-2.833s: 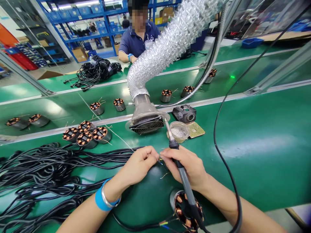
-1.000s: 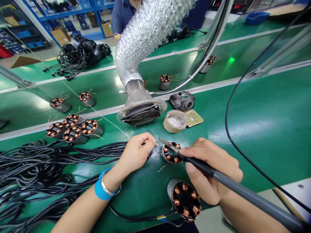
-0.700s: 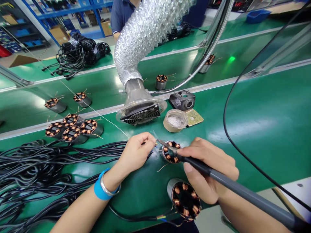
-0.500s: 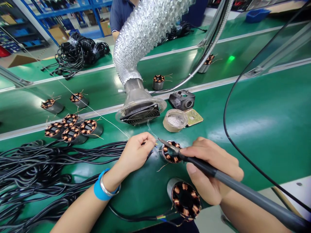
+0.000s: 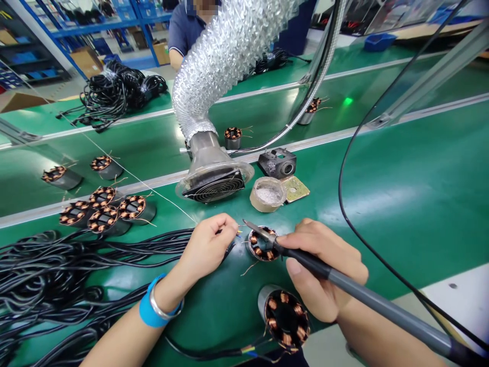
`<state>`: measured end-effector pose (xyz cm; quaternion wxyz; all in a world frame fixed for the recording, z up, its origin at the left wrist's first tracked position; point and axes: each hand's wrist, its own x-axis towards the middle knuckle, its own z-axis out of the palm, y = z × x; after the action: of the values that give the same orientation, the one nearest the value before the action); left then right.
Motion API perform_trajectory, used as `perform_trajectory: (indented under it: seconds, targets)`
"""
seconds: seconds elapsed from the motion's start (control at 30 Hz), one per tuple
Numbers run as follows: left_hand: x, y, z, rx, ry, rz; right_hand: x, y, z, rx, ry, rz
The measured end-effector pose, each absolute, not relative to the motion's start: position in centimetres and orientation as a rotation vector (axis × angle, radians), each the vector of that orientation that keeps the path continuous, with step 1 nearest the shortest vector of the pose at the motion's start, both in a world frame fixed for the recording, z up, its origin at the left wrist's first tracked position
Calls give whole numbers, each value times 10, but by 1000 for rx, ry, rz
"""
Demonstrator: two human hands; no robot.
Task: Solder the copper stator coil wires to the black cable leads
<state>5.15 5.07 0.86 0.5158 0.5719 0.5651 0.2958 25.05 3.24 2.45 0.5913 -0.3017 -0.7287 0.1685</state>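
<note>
My left hand (image 5: 210, 242) is closed in a pinch on a thin pale solder wire (image 5: 164, 196), which runs in from the upper left. Small coloured wire ends (image 5: 239, 234) show just beyond its fingertips; how they are held is hidden. In my right hand (image 5: 324, 265) is a soldering iron (image 5: 332, 278) with a grey handle. Its tip points left, close to the left fingertips, over a stator (image 5: 263, 251) with copper windings. Nearer me lies a second stator (image 5: 287, 318), tilted, with a black cable (image 5: 206, 351) and coloured leads beside it.
A fume extractor (image 5: 216, 186) on a silver duct (image 5: 214, 66) hangs ahead. Beside it are a round solder pot (image 5: 268, 194), a sponge (image 5: 296, 189) and a dark iron stand (image 5: 277, 163). Black cables (image 5: 49, 270) cover the left; several stators (image 5: 103, 216) stand behind. A person (image 5: 185, 30) is across.
The view has shifted slightly, so things sit a little further left. The iron's tip has drawn slightly away from the left fingertips, and the wisp of smoke has gone.
</note>
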Motion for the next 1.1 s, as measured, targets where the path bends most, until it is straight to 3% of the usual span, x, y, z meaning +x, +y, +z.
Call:
perform_trajectory:
  seconds: [0.6, 1.1]
  targets:
    - [49, 48, 10, 1431, 1341, 699, 252, 44, 0, -764, -1622, 251]
    - [43, 40, 24, 1736, 1287, 574, 227, 66, 5, -635, -2042, 252]
